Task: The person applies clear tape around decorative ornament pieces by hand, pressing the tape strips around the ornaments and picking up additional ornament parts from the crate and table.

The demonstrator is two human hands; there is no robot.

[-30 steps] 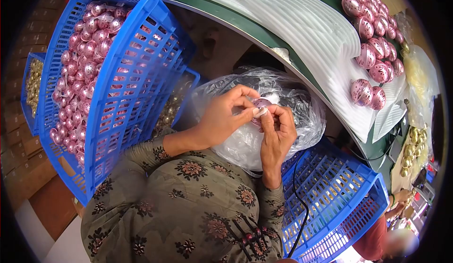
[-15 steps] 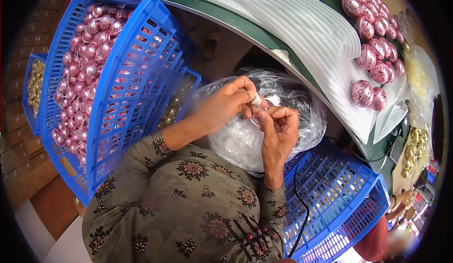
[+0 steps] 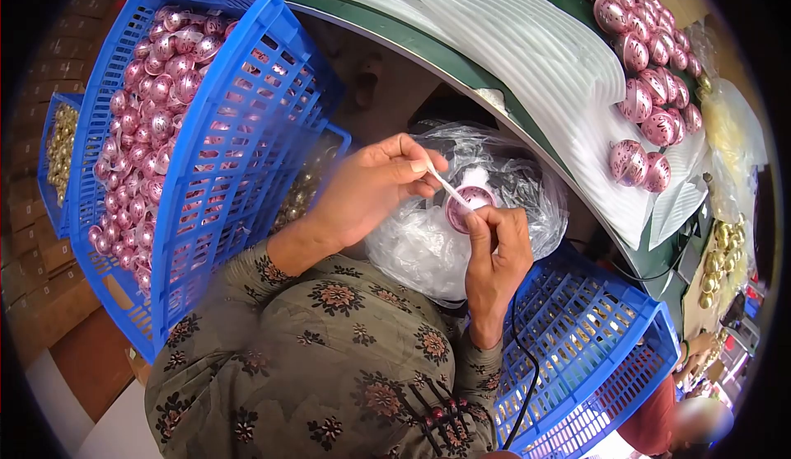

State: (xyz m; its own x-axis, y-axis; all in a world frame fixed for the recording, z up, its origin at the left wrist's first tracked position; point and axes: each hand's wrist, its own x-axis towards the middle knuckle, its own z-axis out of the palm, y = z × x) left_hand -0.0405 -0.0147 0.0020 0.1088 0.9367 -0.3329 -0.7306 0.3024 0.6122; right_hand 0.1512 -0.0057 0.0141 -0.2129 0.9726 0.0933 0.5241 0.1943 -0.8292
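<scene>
Between my two hands a thin white strip point(image 3: 447, 187) is stretched on a slant. My left hand point(image 3: 375, 183) pinches its upper end between thumb and fingers. The lower end is pinched by my right hand point(image 3: 497, 253), right beside a pink ball point(image 3: 470, 207) with dark markings. A white piece shows at the far side of the ball. Under the ball and hands lies a crumpled clear plastic bag point(image 3: 420, 253); what supports the ball is partly hidden.
A blue crate point(image 3: 206, 187) of pink balls point(image 3: 156, 121) stands at the left, another blue crate point(image 3: 577, 348) at the lower right. More pink balls point(image 3: 647, 100) and white foam sheet point(image 3: 527, 55) lie on the green table point(image 3: 371, 26). A person point(image 3: 659, 418) is at the far right.
My hands have moved apart, drawing the white strip out between them. My right hand has shifted slightly down and right, and more of the pink ball shows.
</scene>
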